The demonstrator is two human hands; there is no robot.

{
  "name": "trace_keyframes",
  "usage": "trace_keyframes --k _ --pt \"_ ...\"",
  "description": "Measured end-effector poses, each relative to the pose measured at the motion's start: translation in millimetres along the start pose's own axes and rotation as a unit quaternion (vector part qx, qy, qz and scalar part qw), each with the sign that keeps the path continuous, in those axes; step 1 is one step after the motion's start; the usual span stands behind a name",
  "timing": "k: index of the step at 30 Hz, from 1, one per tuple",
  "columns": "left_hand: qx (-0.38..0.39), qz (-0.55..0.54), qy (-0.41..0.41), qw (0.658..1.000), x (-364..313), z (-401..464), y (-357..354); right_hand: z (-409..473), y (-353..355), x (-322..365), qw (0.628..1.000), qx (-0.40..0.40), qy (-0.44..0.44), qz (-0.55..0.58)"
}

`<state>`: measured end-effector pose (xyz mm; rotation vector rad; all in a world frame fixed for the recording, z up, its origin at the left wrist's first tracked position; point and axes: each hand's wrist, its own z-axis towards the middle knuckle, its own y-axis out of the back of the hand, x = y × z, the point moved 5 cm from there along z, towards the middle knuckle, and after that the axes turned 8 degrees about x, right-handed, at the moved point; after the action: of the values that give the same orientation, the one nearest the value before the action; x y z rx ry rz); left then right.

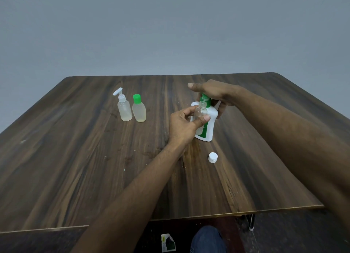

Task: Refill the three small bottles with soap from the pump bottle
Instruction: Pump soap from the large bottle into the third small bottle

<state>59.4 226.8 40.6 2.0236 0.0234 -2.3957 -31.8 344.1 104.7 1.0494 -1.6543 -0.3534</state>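
A white pump bottle [210,125] with a green pump head stands right of centre on the wooden table [94,158]. My right hand [214,93] lies over the pump head, palm down, fingers hanging behind the bottle. My left hand [183,123] pinches a small clear uncapped bottle [201,111] and holds its mouth under the green nozzle. Two other small bottles stand at the back left: one with a white pump top [124,108] and one with a green cap [139,110], both holding pale liquid.
A loose white cap [212,157] lies on the table in front of the pump bottle. A wet-looking smear marks the wood near my left wrist. Below the table's near edge are a knee in jeans [208,239] and a small packet on the floor.
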Motion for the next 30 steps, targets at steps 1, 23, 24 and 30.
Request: trace_keyframes --k 1,23,24,30 --pt "0.000 -0.001 0.000 1.000 0.1 0.0 -0.1 0.5 -0.1 -0.3 1.000 -0.003 0.001 -0.001" --pt "0.002 0.010 -0.001 1.000 1.8 1.9 -0.4 0.5 0.4 -2.2 1.000 -0.004 0.002 0.009" --pt "0.002 0.012 -0.001 1.000 2.1 2.1 -0.5 -0.4 0.6 -2.4 1.000 -0.001 0.002 0.016" --pt "0.004 0.013 -0.001 1.000 1.3 2.5 0.0 -0.2 0.8 -0.8 1.000 0.020 -0.003 0.014"
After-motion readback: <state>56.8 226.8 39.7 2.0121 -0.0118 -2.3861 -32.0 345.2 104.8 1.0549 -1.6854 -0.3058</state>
